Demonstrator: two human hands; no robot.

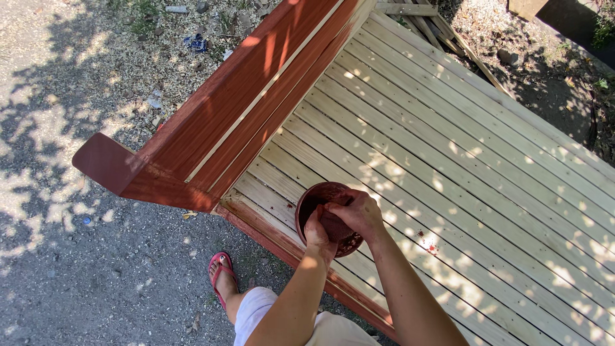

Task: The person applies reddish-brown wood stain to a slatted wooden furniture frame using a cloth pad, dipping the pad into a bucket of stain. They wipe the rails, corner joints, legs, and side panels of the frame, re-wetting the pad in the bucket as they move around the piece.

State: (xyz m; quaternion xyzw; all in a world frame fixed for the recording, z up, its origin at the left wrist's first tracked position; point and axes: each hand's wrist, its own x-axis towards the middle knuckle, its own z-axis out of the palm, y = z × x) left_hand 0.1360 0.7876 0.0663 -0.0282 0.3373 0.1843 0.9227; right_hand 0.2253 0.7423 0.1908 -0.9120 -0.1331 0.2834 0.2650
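Item: stain bowl [320, 195] on bare slats beside the stained rail [237, 109]; left hand [317, 232] and right hand [360, 213] both closed on a soaked cloth [334, 225], apparently loading it; wiping follows.

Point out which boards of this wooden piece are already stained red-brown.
The raised side boards along the left edge, beside the bowl both hands work in. They are glossy red-brown; the flat slats to their right are bare pale wood.
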